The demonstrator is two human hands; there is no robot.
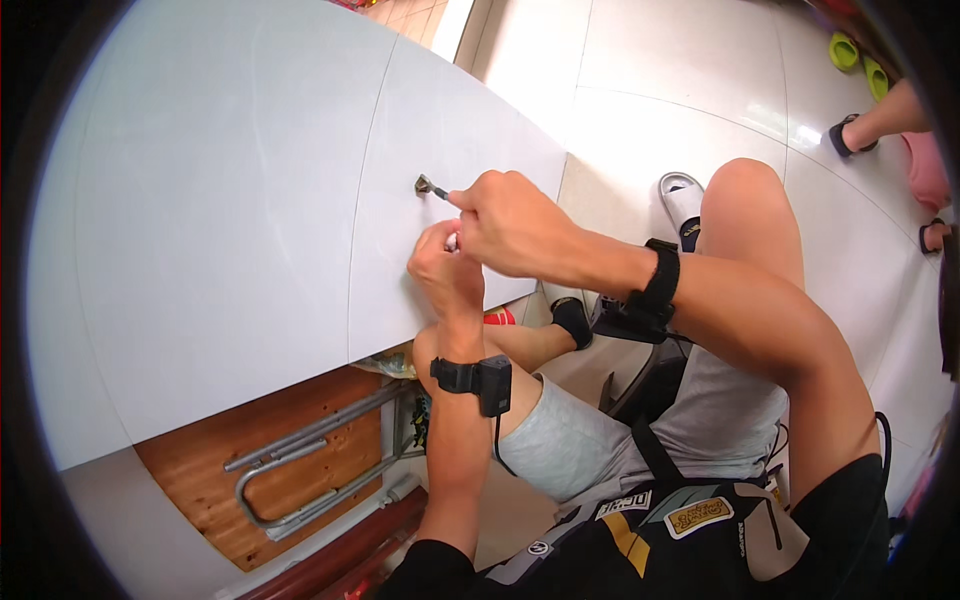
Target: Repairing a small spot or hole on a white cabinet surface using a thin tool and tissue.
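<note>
My right hand (510, 225) is closed on a small tool with a dark shaft (440, 192), pointing up-left to a small metal piece (423, 185) over the white panel surface (230, 220). I cannot tell whether the metal piece is fixed to the panel or part of the tool. My left hand (442, 265) sits just below, touching or very near the right, its fingers curled round something small and pale (452, 242), mostly hidden. Both wrists wear black strapped devices.
A wooden board (180, 480) with folded grey metal tubing (260, 505) is under the panel's near edge. My bent legs are below and right. A tiled floor (680, 90) holds green slippers (843, 52). Another person's legs and sandalled feet (880, 118) are at the right.
</note>
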